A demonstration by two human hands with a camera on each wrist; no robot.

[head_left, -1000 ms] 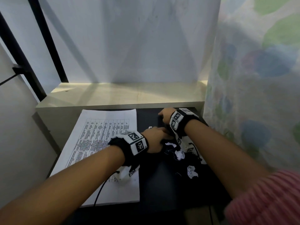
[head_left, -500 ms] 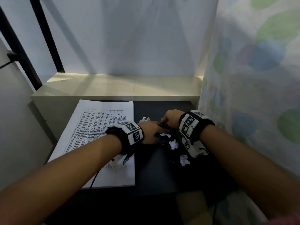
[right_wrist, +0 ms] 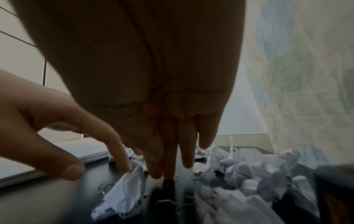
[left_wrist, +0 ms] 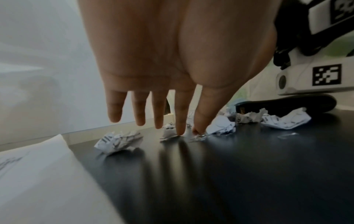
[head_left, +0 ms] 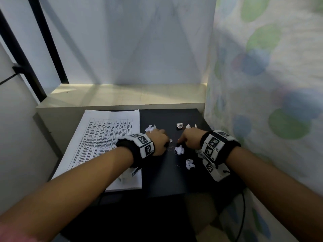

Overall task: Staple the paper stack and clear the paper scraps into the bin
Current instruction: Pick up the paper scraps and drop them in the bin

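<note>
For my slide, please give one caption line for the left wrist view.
Left hand touches a paper scrap on the black table.

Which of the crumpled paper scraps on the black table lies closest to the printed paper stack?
The scrap just past the left hand, nearest the paper stack. The others lie farther right, around the right hand.

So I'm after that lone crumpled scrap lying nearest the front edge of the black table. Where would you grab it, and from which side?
Probably from straight above. That scrap lies apart from the others on the bare table, so thumb and fingertip can drop on opposite sides and pinch its raised, crumpled folds. The right hand is the nearer one.
</note>
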